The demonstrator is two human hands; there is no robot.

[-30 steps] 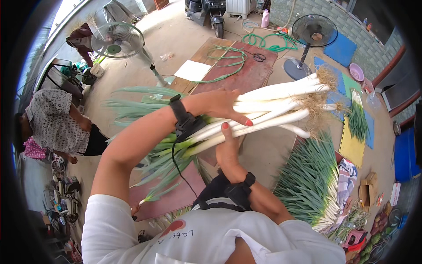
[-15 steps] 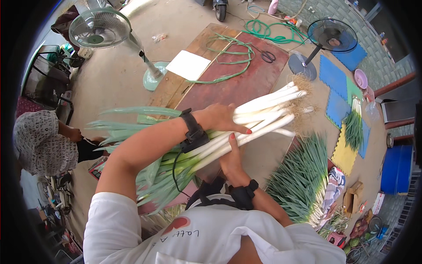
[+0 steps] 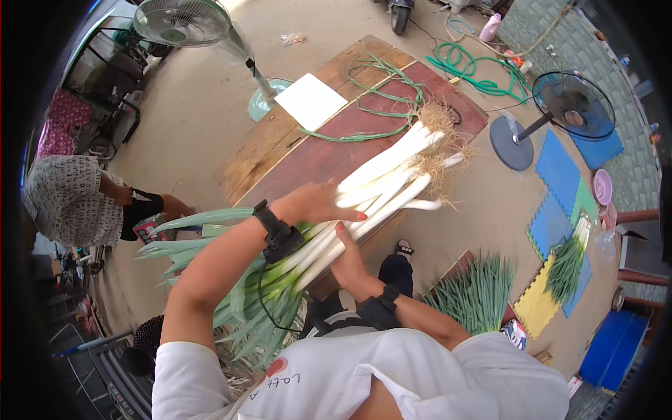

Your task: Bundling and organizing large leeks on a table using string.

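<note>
A thick bunch of green onions lies across both my hands, held up in front of my chest. Its white stalks and brown roots point to the far right; the green leaves spread to the near left. My left hand wraps over the stalks from above, with the thumb along them. From below and the near side, my right hand grips the same bunch, its thumb up near the left thumb. The low wooden board, with a dark red part, is beneath and beyond the roots. Loose green strips lie on it.
A white sheet lies on the board. Two standing fans, one pale green and one black, flank it. More green onions are heaped at right, with a smaller bunch on foam mats. A person in a patterned hat is at left.
The view has shifted, and the bunch has moved left with both hands, bringing its roots over the red part of the board. A sandalled foot now shows below. Both hands keep their grip.
</note>
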